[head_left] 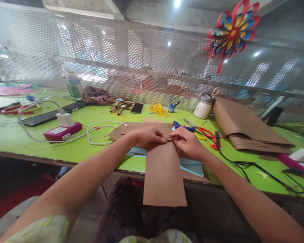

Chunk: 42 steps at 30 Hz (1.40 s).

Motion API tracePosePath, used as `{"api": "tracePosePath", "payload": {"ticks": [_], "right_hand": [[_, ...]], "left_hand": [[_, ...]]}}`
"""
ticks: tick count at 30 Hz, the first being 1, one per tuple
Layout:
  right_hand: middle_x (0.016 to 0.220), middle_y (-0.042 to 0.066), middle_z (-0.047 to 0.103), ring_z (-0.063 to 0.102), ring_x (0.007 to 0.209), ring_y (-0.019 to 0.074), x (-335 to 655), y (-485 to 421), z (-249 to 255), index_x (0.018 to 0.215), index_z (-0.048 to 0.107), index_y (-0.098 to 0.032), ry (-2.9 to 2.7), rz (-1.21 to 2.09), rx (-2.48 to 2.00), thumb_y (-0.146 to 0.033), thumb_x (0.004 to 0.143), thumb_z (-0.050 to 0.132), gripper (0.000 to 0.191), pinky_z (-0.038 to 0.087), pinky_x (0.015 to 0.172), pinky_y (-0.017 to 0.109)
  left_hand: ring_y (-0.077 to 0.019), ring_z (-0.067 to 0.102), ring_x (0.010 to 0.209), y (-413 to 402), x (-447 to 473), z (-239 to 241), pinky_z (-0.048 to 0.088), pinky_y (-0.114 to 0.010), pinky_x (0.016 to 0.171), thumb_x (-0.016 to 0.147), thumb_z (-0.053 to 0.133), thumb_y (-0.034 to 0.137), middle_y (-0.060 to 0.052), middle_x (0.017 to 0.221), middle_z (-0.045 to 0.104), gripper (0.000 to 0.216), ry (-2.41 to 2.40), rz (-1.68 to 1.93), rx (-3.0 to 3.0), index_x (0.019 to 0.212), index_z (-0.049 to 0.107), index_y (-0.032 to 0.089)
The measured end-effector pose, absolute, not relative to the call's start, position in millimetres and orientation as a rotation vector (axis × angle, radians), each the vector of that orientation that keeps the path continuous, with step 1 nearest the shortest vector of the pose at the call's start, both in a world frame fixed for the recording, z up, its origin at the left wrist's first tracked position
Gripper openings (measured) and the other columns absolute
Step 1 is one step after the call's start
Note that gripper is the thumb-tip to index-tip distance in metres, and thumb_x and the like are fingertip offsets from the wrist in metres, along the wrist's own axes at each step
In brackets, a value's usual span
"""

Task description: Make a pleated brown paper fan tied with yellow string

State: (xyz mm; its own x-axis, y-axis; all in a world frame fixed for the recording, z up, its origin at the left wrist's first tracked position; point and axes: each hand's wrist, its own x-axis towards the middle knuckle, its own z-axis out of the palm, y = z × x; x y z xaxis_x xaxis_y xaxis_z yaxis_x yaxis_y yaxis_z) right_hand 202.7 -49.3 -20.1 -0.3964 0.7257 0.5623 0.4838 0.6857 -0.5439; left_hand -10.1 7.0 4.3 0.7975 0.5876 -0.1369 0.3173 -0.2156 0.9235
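Observation:
A long strip of brown paper (164,175) hangs over the front edge of the table, its lower end above my lap. At its upper end, my left hand (153,135) pinches the left side of a narrow rolled or folded edge. My right hand (186,140) grips the same edge from the right, fingers bent and thumb below. Under my hands lie more sheets of brown paper (126,130) and some light blue paper (192,167). How tightly the edge is rolled cannot be made out.
Right of my hands lie scissors with orange handles (205,132) and a black cable (239,163). Folded brown paper (250,128) and a cream jar (204,106) stand behind. On the left are a magenta power strip (63,131), a white cable (101,143) and a black keyboard-like bar (47,116).

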Motion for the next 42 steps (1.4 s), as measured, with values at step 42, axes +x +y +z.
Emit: {"api": "tracePosePath", "payload": {"ticks": [42], "right_hand": [[0.060, 0.000, 0.058, 0.045, 0.055, 0.0117, 198, -53, -14, 0.071, 0.068, -0.016, -1.657, 0.779, -1.126, -0.042, 0.072, 0.064, 0.026, 0.033, 0.051, 0.025]], "left_hand": [[-0.0099, 0.048, 0.065, 2, 1, 9, 0.035, -0.022, 0.059, 0.079, 0.053, 0.037, -0.002, 0.073, 0.060, 0.030, 0.602, 0.452, 2.258, 0.088, 0.066, 0.011]]}}
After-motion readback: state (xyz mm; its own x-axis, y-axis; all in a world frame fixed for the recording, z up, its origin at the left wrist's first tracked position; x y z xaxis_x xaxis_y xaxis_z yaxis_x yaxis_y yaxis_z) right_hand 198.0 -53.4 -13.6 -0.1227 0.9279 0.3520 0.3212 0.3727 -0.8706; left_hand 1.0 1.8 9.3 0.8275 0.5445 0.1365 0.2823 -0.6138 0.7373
